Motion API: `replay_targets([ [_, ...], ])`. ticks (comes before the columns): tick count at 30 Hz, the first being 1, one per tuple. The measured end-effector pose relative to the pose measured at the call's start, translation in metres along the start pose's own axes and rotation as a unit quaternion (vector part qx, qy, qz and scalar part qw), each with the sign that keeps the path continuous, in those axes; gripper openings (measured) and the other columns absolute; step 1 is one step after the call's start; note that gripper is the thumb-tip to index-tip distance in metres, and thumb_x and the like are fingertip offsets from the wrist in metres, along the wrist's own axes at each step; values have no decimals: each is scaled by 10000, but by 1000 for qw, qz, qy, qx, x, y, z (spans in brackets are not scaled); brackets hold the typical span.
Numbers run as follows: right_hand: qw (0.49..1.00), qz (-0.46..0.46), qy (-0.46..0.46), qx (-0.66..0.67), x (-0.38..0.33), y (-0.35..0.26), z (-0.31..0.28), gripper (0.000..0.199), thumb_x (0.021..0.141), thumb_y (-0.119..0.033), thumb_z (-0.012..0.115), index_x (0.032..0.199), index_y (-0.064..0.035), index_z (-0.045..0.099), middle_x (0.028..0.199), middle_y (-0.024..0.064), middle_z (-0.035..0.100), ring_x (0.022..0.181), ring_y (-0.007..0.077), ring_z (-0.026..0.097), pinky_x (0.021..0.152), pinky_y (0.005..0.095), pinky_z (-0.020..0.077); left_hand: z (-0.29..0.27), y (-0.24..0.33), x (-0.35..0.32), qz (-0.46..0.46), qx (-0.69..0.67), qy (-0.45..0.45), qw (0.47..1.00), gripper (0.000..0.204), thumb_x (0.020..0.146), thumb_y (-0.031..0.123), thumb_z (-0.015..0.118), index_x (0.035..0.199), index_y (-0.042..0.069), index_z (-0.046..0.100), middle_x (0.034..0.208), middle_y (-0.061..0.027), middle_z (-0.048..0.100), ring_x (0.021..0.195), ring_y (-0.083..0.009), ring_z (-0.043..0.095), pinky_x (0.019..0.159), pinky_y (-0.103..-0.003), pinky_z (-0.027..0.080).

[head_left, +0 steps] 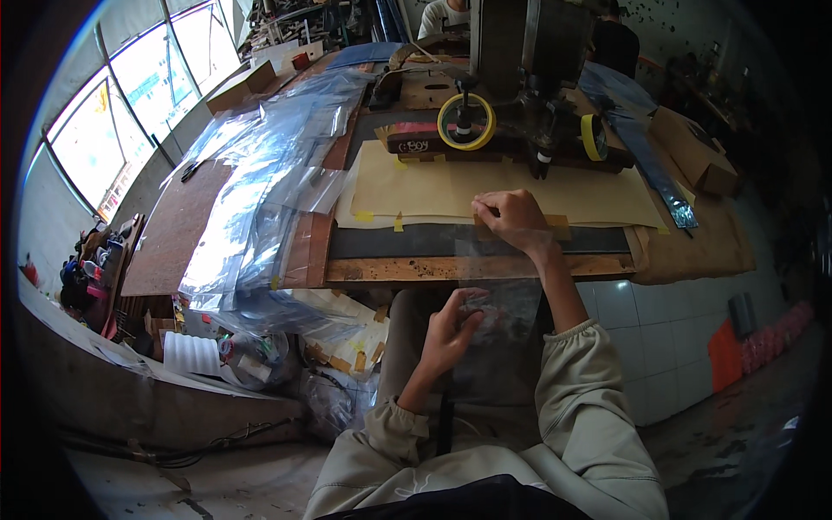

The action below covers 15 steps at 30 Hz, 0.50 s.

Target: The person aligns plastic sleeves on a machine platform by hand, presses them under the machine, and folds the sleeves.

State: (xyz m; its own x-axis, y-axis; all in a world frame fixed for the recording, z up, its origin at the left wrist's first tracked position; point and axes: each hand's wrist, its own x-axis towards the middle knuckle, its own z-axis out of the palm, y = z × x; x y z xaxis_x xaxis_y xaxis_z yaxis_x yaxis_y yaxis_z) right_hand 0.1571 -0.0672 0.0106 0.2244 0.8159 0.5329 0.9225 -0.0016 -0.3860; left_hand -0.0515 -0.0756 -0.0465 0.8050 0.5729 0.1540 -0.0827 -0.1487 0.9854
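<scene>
A thin clear plastic sheet (501, 299) hangs over the table's front edge, its upper part lying over the cream paper (416, 195). My right hand (513, 218) is closed at the sheet's upper part, its thumb and fingertips pressed together just above the paper. Lower down, in front of the table edge, my left hand (446, 331) is curled beside the sheet's left side. Its thumb and forefinger stand apart, with the fingertips close to the plastic. Beyond my right hand is the dark bar (537, 154) of a press machine (537, 43), with a yellow tape roll (466, 121) hanging on it.
Many clear plastic sheets (260, 191) lie piled along the table's left side. Cardboard boxes (693, 149) and a blue plastic strip (654, 178) are at the right. A wooden edge (477, 269) borders the table front. Another person (444, 17) is at the back.
</scene>
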Motion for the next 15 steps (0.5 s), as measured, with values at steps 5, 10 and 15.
replay_targets([
  [5, 1000, 16, -16, 18, 2, 2, -2, 201, 793, -179, 576, 864, -13, 663, 908, 136, 645, 863, 248, 624, 792, 314, 484, 5, -2, 2, 46, -125, -20, 991, 263, 872, 29, 474, 1130, 2, 431, 910, -94, 647, 784, -63, 559, 693, -205, 458],
  [10, 997, -55, 51, -9, -3, 11, 8, 211, 797, -168, 573, 896, 3, 648, 1023, 156, 611, 996, 277, 564, 856, 338, 448, 5, 15, -4, -34, -270, -48, 961, 257, 892, 12, 418, 1148, -3, 402, 1023, -145, 587, 934, -154, 566, 825, -277, 474],
  [15, 997, -35, 65, 14, 1, 9, -2, 193, 793, -149, 583, 886, 7, 648, 964, 146, 632, 928, 265, 596, 822, 325, 465, 1, 30, -1, -13, -309, -62, 949, 262, 900, 11, 403, 1161, -2, 389, 1015, -137, 587, 936, -148, 562, 821, -275, 467],
])
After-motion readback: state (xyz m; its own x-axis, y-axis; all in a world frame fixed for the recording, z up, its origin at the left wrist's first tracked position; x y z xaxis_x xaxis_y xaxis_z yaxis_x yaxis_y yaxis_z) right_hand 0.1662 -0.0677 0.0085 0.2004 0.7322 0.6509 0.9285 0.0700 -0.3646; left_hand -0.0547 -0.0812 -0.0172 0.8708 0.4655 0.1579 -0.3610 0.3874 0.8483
